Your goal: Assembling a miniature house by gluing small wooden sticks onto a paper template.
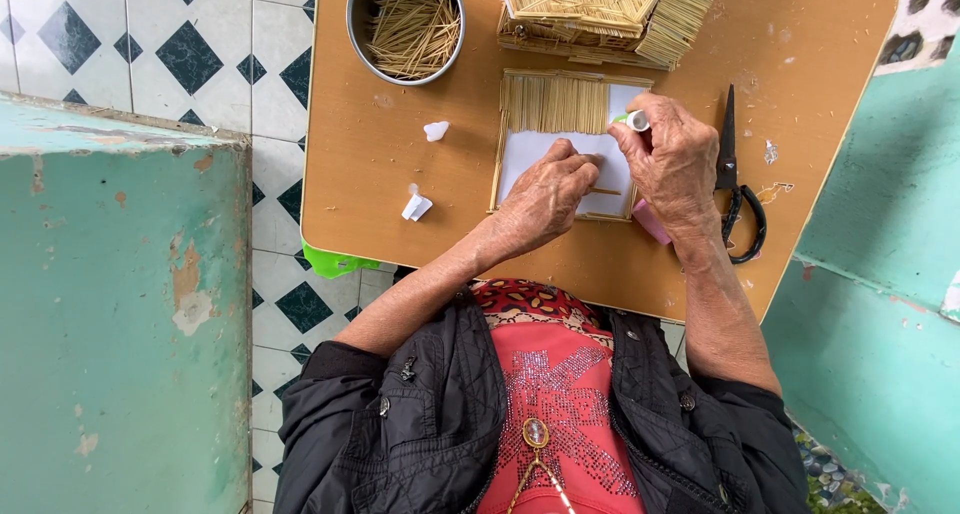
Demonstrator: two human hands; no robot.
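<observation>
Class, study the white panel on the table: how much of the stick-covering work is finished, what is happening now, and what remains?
Done: a row of sticks covers the white panel along its top. In hand: the left hand presses a stick onto the panel; the right hand holds a small glue tube. Left: the bare lower panel; loose sticks fill the metal bowl.

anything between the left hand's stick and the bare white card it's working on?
Nothing visible. The left hand rests directly on the white card, with a stick lying at its fingertips. The right hand, holding a small tube, sits beside it at the card's right edge, not across it.
</observation>
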